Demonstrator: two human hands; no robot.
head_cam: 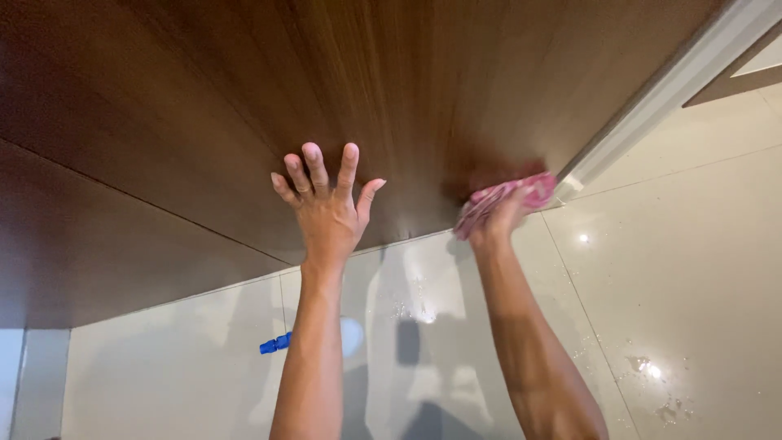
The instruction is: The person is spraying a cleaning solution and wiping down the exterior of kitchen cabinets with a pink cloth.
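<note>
- Right hand (498, 218) is squeezed shut around a pink cloth (509, 198); the fingers are hidden under the cloth, so only the back of the hand and the wrist show.
- Pink cloth is bunched up in that hand and pressed flat against the brown wooden panel (244, 106), right down at the panel's bottom edge.
- Left hand (326, 208) is wide open, with all five fingers spread out, and its palm is flat on the same wooden panel. It holds nothing.
- Both hands are on the panel side by side, with a gap of bare wood between them.
- Bottom edge of the panel runs just under both hands, where the wood meets the shiny pale tile floor (692, 269).
- A white frame strip (668, 85) runs along the right edge of the panel, and the cloth sits just beside its lower end.
- Lots of bare wood is open above and to the left of the hands.
- Small wet spots (652, 371) shine on the floor to the right.
- A little blue spray nozzle (274, 344) peeks out from behind the left forearm, down on the floor side.
</note>
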